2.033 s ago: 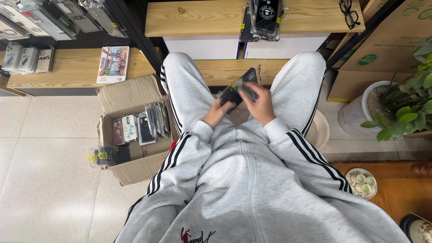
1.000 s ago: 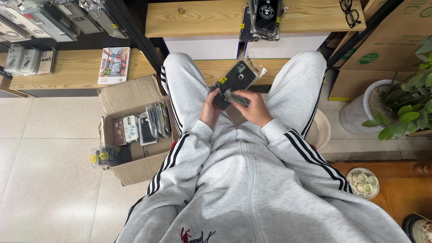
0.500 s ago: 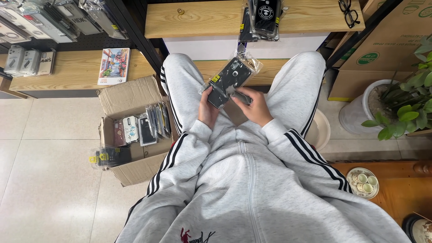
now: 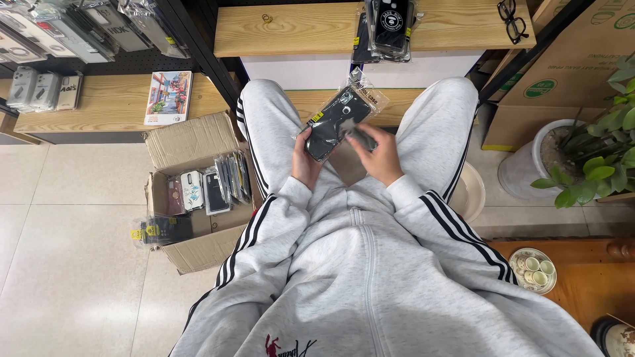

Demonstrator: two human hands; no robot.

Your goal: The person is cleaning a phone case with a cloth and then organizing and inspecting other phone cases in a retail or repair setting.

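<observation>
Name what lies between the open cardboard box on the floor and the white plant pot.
In the head view, the person's grey-trousered legs sit between the cardboard box and plant pot, both hands holding a packaged black phone case.

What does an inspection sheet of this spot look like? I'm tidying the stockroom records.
Surface: pale tiled floor; wooden shelves.
Job's things: black phone case in a clear sleeve, held over the lap.
Clutter: open cardboard box of packed cases; book; glasses.
Hands: left hand grips the case's lower end; right hand on its sleeve.
Cables: nothing seen.
Surroundings: potted plant; dish of small cups.
</observation>
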